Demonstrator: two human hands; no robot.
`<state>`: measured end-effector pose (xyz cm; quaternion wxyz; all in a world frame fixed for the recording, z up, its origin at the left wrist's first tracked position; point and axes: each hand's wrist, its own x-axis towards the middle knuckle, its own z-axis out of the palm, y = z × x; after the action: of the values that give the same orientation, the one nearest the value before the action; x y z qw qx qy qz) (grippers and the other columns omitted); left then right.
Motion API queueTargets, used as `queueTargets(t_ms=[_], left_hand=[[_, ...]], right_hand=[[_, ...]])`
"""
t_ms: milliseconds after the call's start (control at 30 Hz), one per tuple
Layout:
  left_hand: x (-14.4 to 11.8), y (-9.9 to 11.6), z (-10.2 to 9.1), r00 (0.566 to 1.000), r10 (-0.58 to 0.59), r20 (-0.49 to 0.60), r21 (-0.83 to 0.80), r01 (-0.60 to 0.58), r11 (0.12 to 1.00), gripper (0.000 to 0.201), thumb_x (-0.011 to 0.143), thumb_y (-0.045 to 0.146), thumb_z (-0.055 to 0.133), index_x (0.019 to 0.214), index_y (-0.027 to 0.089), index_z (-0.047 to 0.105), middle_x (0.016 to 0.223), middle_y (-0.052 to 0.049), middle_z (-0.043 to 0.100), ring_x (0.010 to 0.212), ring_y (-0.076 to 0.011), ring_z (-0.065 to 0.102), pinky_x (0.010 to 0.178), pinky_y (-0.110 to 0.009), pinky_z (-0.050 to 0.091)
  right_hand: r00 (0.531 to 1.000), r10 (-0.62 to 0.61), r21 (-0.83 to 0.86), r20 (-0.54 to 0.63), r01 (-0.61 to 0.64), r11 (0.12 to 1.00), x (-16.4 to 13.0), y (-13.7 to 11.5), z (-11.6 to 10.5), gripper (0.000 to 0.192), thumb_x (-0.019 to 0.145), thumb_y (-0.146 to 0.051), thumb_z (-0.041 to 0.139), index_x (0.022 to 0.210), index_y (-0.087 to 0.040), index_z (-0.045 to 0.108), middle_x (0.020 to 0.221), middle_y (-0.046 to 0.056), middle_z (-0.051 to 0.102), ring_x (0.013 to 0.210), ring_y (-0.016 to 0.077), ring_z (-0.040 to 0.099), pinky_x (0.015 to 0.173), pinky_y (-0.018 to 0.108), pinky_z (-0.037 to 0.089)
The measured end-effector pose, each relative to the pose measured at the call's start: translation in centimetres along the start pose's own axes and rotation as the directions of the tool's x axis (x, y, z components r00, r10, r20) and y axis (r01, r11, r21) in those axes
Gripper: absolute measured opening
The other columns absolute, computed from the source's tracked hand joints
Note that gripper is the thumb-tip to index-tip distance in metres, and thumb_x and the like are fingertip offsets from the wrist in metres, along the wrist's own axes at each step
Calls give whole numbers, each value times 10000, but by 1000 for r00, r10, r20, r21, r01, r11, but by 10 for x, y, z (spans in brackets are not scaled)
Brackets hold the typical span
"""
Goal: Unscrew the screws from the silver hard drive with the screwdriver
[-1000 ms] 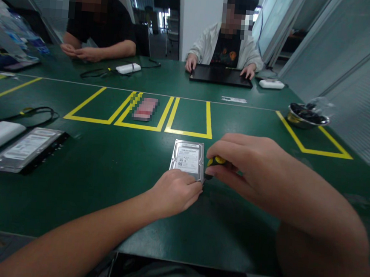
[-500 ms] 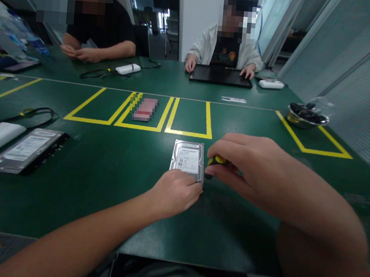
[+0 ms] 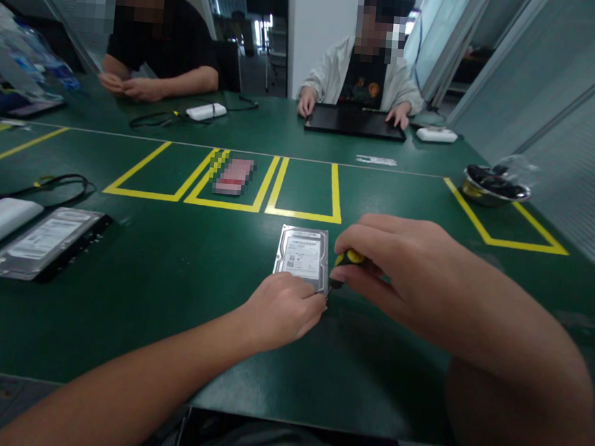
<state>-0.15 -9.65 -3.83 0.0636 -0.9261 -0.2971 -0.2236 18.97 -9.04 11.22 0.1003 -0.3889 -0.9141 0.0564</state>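
Rightward, a metal bowl (image 3: 493,188) holds dark bits; right hand (image 3: 397,268) grip clamped on screwdriver (image 3: 347,261).
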Motion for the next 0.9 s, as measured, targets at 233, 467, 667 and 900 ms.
queueTargets(t_ms=[233, 467, 667, 900], left_hand=[[0, 0, 1, 1000, 5, -6, 2, -5, 1000, 173, 901, 266, 552, 775, 202, 652, 642, 3, 596, 582, -180, 577, 546, -314, 445], [0, 1, 0, 999, 16, -36, -12, -16, 1000, 189, 905, 255, 549, 776, 189, 670, 630, -1, 591, 579, -171, 585, 546, -317, 453], [1, 1, -1, 999, 15, -41, -20, -16, 1000, 189, 909, 255, 544, 799, 186, 680, 636, -1, 594, 589, -169, 589, 546, -318, 453], [2, 2, 1, 1000, 9, -25, -38, -10, 999, 177, 910, 260, 541, 816, 187, 672, 672, -11, 618, 618, -171, 599, 572, -319, 461]], right_hand=[[1000, 6, -20, -7, -6, 1000, 0, -1, -1, 80, 889, -191, 573, 814, -183, 601, 791, 24, 594, 667, 149, 502, 608, 274, 310], [1000, -6, -13, -9, 6, 1000, 0, 0, 0, 65, 884, -192, 584, 819, -184, 589, 794, 20, 586, 666, 147, 493, 604, 273, 309], [1000, -13, -11, -10, 13, 1000, -1, -1, 1, 69, 901, -196, 573, 835, -183, 584, 822, 25, 594, 685, 148, 501, 607, 273, 312], [1000, -23, -5, 4, 23, 1000, 0, -1, 2, 62, 922, -217, 559, 898, -175, 599, 855, 28, 584, 704, 149, 505, 608, 282, 300]])
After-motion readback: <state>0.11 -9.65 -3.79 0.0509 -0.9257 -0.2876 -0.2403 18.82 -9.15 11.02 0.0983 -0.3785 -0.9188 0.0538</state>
